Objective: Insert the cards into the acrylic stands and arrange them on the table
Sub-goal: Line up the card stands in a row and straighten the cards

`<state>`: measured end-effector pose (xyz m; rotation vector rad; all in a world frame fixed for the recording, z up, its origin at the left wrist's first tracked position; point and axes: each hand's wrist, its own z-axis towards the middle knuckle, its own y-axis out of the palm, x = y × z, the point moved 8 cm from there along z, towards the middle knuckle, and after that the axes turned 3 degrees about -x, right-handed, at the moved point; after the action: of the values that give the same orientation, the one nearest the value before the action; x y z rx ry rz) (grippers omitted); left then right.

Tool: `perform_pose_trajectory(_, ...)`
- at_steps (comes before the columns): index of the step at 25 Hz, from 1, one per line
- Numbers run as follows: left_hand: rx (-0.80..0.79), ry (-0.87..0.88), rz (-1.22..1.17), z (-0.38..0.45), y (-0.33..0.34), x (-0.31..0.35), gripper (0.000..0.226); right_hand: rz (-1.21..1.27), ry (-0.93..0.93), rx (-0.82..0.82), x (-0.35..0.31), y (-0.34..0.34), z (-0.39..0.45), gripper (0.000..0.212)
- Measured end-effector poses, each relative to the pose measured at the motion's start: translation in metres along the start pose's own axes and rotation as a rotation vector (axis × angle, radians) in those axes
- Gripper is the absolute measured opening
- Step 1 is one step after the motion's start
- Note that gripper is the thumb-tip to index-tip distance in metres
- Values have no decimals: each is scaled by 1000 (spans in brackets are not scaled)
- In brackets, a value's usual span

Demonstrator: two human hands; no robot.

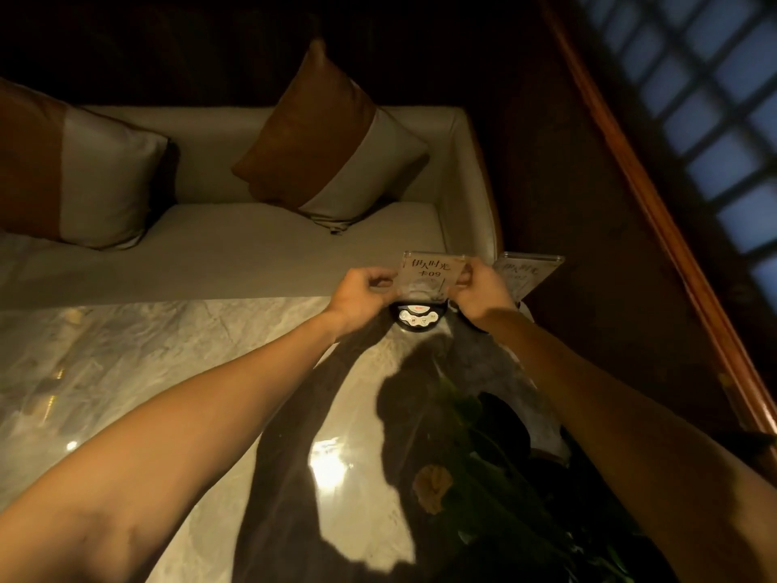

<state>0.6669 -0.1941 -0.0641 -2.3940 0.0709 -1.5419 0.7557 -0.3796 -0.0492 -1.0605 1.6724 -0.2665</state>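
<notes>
A clear acrylic stand (431, 274) with a printed card inside is held upright near the far edge of the marble table (168, 363). My left hand (363, 294) grips its left side and my right hand (483, 294) grips its right side. Dark characters and "09" show on the card. Just right of my right hand a second acrylic stand (532, 273) with a similar card leans at the table's far right corner. Whether the held stand touches the table is hidden by my hands.
A small black call-button device (414, 317) sits on the table right below the held stand. Dark green leaves (483, 456) of a plant rise at the near right. A cream sofa (252, 246) with two brown-and-white cushions lies beyond the table. A wooden rail (656, 195) runs along the right.
</notes>
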Motion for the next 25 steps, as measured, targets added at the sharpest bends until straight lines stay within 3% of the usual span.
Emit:
perform_pose_trajectory(6, 46, 20, 46, -67, -56, 22, 40, -33, 41, 77, -46, -24, -51, 33)
perform_pose_trajectory(11, 102, 61, 89, -147, -123, 32, 38, -43, -35, 53, -115, -11, -108, 53)
perform_pose_trajectory(20, 354, 82, 75, -317, -260, -19, 67, -14, -322, -179, -244, 138, -229, 86)
perform_pose_trajectory(25, 449, 64, -43, -380, -302, -78, 82, 33, -380, -296, -261, 232, -266, 107)
